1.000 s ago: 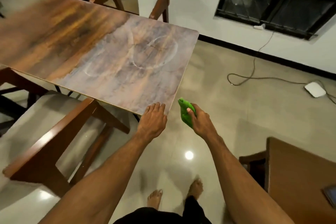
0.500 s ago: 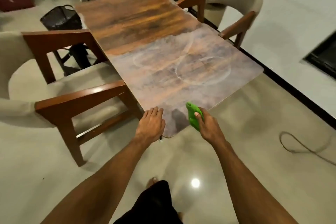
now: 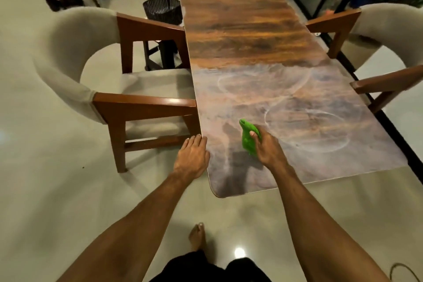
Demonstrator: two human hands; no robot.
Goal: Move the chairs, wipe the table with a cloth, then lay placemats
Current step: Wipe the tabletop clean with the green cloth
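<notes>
1. The right grip holds a bunched green cloth at the near end of the worktop.
2. The left grip, fingers straight, is at its left edge.
3. A black wire basket stands on the floor by the far end; its contents are unclear.

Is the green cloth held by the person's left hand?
No, the right hand grips the crumpled green cloth, while the left hand lies flat at the edge of the wooden table.

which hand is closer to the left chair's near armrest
Left. The left hand lies at the table edge right beside the armrest; the right hand holds the green cloth farther right, over the table.
</notes>
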